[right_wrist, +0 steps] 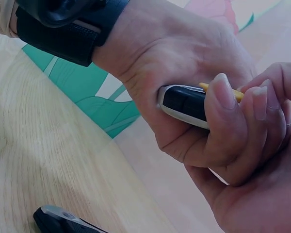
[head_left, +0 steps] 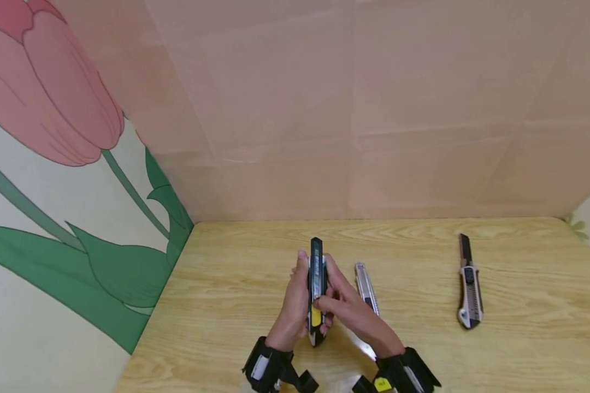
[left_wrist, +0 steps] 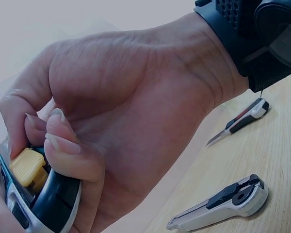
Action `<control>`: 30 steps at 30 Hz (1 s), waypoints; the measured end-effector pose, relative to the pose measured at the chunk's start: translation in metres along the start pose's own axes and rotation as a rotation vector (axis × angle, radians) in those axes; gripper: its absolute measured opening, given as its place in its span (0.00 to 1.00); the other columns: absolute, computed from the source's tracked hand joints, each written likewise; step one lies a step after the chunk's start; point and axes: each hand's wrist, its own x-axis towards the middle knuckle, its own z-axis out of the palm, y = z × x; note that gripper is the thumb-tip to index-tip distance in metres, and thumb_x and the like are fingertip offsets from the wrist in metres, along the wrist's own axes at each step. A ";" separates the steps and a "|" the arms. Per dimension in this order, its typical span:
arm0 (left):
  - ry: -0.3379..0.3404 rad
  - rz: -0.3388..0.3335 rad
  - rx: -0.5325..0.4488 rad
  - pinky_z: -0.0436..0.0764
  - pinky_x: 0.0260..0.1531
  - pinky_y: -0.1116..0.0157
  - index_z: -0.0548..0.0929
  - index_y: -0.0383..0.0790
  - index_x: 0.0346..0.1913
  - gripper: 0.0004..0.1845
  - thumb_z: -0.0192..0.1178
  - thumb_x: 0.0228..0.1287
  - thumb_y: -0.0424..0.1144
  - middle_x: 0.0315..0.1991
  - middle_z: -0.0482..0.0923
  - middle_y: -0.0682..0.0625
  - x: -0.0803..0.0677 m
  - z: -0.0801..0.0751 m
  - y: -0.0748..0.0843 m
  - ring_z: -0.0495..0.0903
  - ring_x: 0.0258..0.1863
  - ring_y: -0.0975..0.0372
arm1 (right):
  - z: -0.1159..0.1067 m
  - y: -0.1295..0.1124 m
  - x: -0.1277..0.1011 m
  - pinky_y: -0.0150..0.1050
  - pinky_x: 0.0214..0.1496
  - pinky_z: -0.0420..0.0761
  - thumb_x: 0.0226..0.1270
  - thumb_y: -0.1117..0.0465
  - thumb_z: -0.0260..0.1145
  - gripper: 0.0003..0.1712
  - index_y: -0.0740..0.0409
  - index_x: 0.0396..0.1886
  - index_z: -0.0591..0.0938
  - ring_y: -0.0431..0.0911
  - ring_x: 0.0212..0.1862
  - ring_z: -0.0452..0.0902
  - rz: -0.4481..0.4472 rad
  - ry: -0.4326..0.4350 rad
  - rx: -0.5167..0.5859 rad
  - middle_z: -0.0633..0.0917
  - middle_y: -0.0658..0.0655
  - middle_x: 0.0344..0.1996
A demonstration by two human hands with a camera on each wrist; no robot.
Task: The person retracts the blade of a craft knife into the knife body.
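Observation:
A utility knife (head_left: 317,275) with a dark body and a yellow slider (left_wrist: 28,167) stands upright between my two hands above the table. My left hand (head_left: 293,307) grips it, the fingers curled round the body and its rounded black end showing in the right wrist view. My right hand (head_left: 352,310) holds it from the other side, with the thumb against the yellow slider and the fingers curled behind. Whether a blade sticks out at the far end, I cannot tell. Just beyond the right hand lies a silver utility knife (head_left: 366,286), partly hidden by that arm.
Farther right on the wooden table (head_left: 531,284) lies a grey and black utility knife (head_left: 470,297), its dark blade out and pointing away. A plain pinkish sheet (head_left: 373,136) rises behind the table. At the left is a tulip-printed wall (head_left: 54,93).

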 end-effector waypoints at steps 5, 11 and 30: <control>0.047 0.003 0.020 0.75 0.07 0.68 0.76 0.38 0.35 0.43 0.31 0.72 0.76 0.21 0.75 0.51 -0.002 -0.004 0.000 0.76 0.10 0.63 | 0.005 0.002 0.003 0.38 0.21 0.80 0.64 0.73 0.58 0.44 0.43 0.77 0.59 0.49 0.32 0.74 0.007 0.026 -0.023 0.75 0.65 0.46; 0.133 -0.014 0.072 0.78 0.10 0.66 0.77 0.39 0.47 0.43 0.35 0.70 0.78 0.25 0.76 0.49 0.000 -0.003 0.000 0.76 0.14 0.60 | 0.008 0.004 0.003 0.40 0.32 0.81 0.65 0.72 0.58 0.41 0.42 0.75 0.62 0.52 0.43 0.74 -0.016 0.107 -0.105 0.77 0.60 0.53; 0.194 0.020 0.316 0.82 0.16 0.66 0.77 0.35 0.52 0.30 0.56 0.74 0.63 0.28 0.78 0.46 0.004 -0.006 0.004 0.78 0.19 0.60 | -0.014 0.003 0.001 0.50 0.55 0.81 0.79 0.62 0.56 0.26 0.44 0.74 0.69 0.55 0.55 0.78 0.011 0.212 -0.337 0.79 0.58 0.60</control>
